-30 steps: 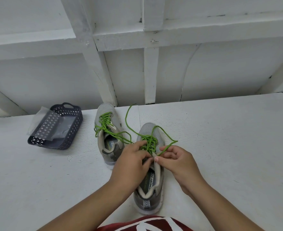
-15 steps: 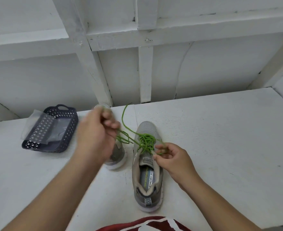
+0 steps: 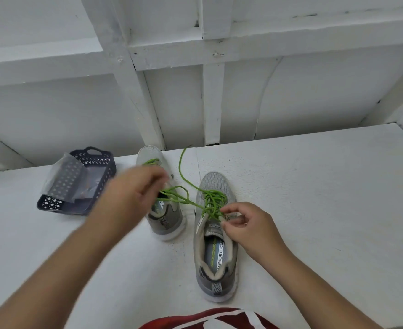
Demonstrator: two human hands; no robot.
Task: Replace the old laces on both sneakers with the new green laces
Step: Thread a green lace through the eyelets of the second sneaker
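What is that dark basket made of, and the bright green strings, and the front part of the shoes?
The basket looks like hard plastic, dark and matte, with neatly moulded holes. The green laces look like thin round woven cord, since they bend and loop loosely. The front of the near shoe seems to be soft grey knit mesh, showing fine speckled texture.

The bench (image 3: 314, 198) lies open right of the near sneaker (image 3: 216, 252); leftward, the second sneaker (image 3: 165, 217) and basket (image 3: 53, 204) crowd it.

green laces (image 3: 211, 200) (grey sneakers (image 3: 216, 245))
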